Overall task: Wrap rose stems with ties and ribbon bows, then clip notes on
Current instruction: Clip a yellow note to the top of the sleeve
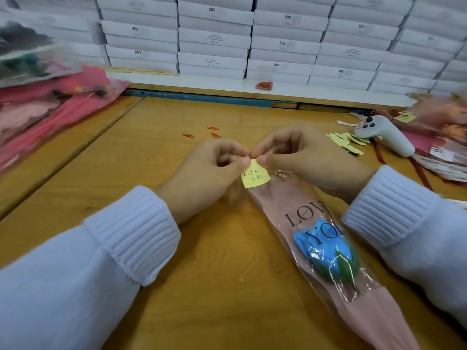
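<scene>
Left hand (212,168) and right hand (303,157) meet fingertip to fingertip at the top edge of one yellow note (255,176). Each hand pinches that edge between thumb and forefinger, with the other fingers curled in. We see a red fleck between the fingertips that may be a clip, but it is too small to confirm. The note carries handwriting and overlaps the far end of the wrapped rose (326,248), our reference for all positions below.

We count one wrapped rose: a blue bloom with green leaves in a clear and pink wrapper printed LOVE YOU. It lies flat on the wooden table (202,286), slanting from the note toward the near right, where its narrow end runs off the bottom of the view.

Beyond and left of the rose we count three loose red paper clips (188,135), apart from one another and from the hands. Farther beyond the rose, one small bag of red clips (264,85) sits on a white ledge in front of stacked white boxes (214,34). Right of the rose lie a heap of spare yellow notes (348,144) and one white handheld device (386,137), just beside each other. Far left of the rose, a pile of pink wrappers (50,109) covers the table's far corner.

Open room: bare wood extends left of the rose, between the two white cuffs (136,236). The right cuff lies close beside the rose's right edge.
</scene>
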The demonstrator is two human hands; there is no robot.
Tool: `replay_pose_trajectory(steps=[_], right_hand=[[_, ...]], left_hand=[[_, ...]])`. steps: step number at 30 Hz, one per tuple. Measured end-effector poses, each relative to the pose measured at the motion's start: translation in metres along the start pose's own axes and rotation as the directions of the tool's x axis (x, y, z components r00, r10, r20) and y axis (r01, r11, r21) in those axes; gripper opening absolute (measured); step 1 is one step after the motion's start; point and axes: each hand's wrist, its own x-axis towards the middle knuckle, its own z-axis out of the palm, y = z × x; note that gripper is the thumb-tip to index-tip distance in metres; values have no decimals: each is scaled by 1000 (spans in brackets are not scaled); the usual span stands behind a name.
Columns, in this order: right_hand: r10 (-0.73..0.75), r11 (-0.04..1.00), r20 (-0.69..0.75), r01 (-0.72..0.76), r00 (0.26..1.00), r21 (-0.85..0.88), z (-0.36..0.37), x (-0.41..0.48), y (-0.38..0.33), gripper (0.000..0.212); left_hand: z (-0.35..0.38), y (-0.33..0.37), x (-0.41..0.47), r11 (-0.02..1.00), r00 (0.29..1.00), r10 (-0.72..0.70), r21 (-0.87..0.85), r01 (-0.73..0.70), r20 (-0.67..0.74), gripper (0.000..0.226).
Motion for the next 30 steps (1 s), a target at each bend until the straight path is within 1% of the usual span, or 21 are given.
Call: replay_pose_trajectory(steps=[6, 13, 15, 18, 22, 27, 30], right_hand=[[4, 1000, -45, -5, 999, -14, 1, 0, -2, 13], [7, 999, -65, -10, 998, -40, 2, -1, -3, 13], [3, 999, -62, -5, 998, -35, 3, -1, -2, 13], [-2, 999, -46, 0, 999, -36, 2, 0, -1, 13], [-21, 999, -21, 21, 1000, -37, -1, 0, 0, 14], [-16, 999, -9, 15, 1000, -49, -1, -1, 0, 6], [-7, 999, -14, 6, 1000, -45, -1, -1, -2, 8]], left_hand=[[0, 2, -1, 1000, 999, 28, 4, -28, -34, 4], [1, 2, -3, 996, 997, 76, 47, -75, -20, 2], [1, 3, -3, 996, 997, 72, 44, -72, -21, 3], [2, 2, -3, 999, 999, 38, -5, -38, -29, 4], [3, 1, -3, 999, 998, 1, -44, -4, -61, 4], [2, 1, -2, 999, 997, 1, -34, -4, -77, 2], [2, 1, -3, 1000, 996, 3, -30, -6, -84, 2]])
